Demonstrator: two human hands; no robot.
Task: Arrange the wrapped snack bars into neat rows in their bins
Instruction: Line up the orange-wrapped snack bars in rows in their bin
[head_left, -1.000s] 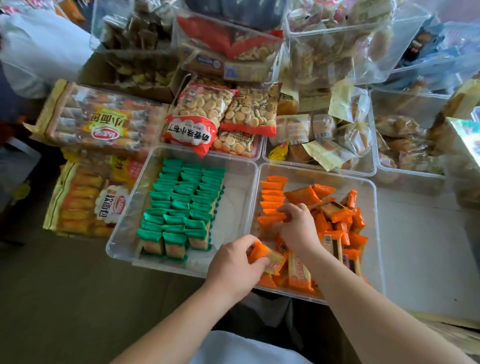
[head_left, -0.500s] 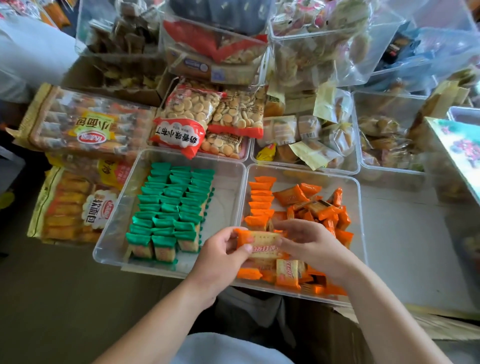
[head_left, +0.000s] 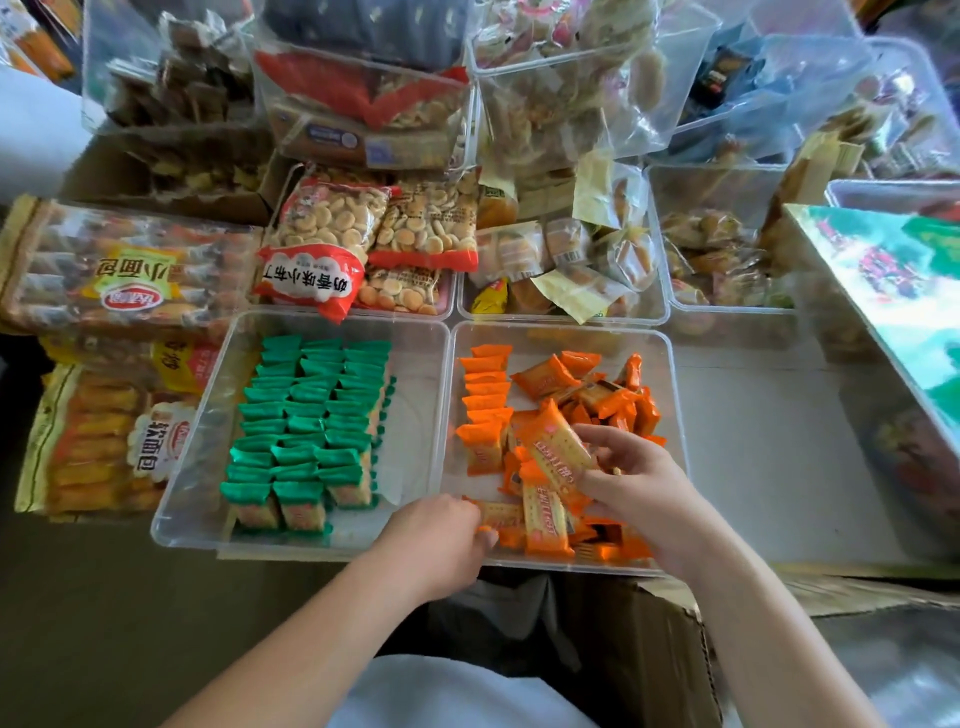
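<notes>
The left hand (head_left: 441, 535) has its grip pinched on the end of a flat orange bar (head_left: 503, 514) at the right bin's (head_left: 566, 332) near wall. The right hand (head_left: 639, 483) clasps a tilted orange bar (head_left: 556, 447) just beyond. Farther left, green bars (head_left: 311, 410) stand in rows in the left bin (head_left: 418, 415).

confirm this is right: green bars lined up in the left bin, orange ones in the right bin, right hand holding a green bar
Not quite: in the head view the right hand holds an orange bar, not a green one. The green bars are lined up in the left bin and the orange ones are in the right bin.
</notes>
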